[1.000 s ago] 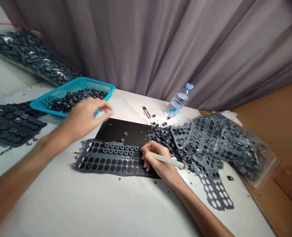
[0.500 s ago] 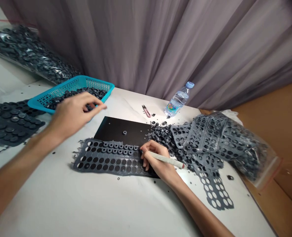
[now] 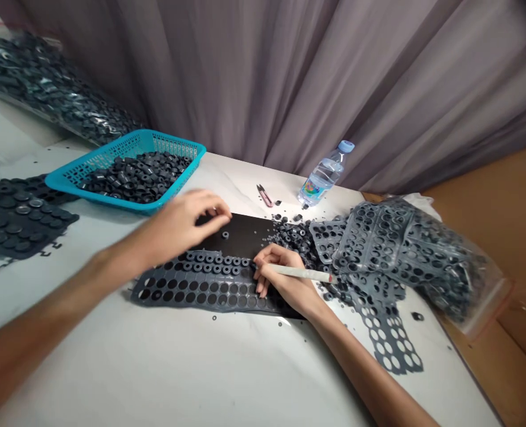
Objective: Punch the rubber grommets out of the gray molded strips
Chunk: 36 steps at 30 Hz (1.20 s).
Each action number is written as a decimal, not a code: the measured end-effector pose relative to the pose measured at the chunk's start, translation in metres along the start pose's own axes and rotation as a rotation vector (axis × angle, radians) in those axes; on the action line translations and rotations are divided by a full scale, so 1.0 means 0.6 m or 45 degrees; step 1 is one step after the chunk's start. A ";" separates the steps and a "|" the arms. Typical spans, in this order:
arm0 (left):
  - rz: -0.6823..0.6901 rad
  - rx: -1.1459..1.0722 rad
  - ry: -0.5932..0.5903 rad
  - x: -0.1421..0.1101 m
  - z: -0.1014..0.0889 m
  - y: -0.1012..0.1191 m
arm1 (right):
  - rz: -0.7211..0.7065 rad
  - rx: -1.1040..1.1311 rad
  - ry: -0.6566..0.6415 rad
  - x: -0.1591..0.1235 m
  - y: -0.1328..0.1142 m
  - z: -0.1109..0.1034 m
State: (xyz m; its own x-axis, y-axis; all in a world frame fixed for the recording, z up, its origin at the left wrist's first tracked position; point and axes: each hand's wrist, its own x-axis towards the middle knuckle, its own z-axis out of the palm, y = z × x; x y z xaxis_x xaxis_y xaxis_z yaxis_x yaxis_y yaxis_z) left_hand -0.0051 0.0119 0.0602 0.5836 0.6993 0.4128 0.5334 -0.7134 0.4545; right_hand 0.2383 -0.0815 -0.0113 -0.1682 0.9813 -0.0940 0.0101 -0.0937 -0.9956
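Note:
A dark grey rubber sheet (image 3: 191, 290) full of round holes lies on the white table, with a row of small rubber rings still set along its top edge. My right hand (image 3: 284, 279) rests on the sheet's right end, gripping a thin white stick tool (image 3: 300, 273) whose tip touches the ring row. My left hand (image 3: 187, 225) hovers over the black mat (image 3: 245, 234) just above the sheet, fingers curled in a pinch; what they hold is too small to see. One loose ring (image 3: 225, 235) lies on the mat.
A turquoise basket (image 3: 187, 172) with several black rings stands at back left. Stamped rubber sheets (image 3: 13, 219) lie at far left, a clear bag of punched sheets (image 3: 423, 255) at right. A water bottle (image 3: 325, 175) and small snips (image 3: 264, 196) sit by the curtain.
My left hand came back from the turquoise basket rightward and down to the black mat above the sheet. The right hand and stick stayed in place.

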 end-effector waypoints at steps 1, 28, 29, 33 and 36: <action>0.002 -0.059 -0.101 -0.005 0.017 0.018 | -0.001 -0.006 -0.002 0.000 0.000 0.000; -0.437 -0.159 0.618 -0.021 -0.104 -0.141 | -0.010 -0.065 0.085 -0.006 -0.001 0.001; -0.422 -0.093 0.608 -0.023 -0.104 -0.145 | -0.011 -0.068 0.096 -0.006 -0.001 0.000; -0.253 -0.050 0.450 -0.032 -0.054 -0.080 | -0.012 -0.097 0.104 -0.007 -0.004 0.001; -0.029 -0.216 0.180 -0.045 0.010 0.005 | -0.016 -0.130 0.108 -0.009 -0.008 0.002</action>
State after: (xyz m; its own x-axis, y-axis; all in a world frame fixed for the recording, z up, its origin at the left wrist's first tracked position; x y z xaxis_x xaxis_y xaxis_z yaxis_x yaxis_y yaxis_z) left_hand -0.0155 -0.0094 0.0457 0.4745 0.7229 0.5022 0.4279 -0.6880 0.5861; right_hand 0.2378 -0.0865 -0.0060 -0.0854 0.9933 -0.0775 0.1092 -0.0679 -0.9917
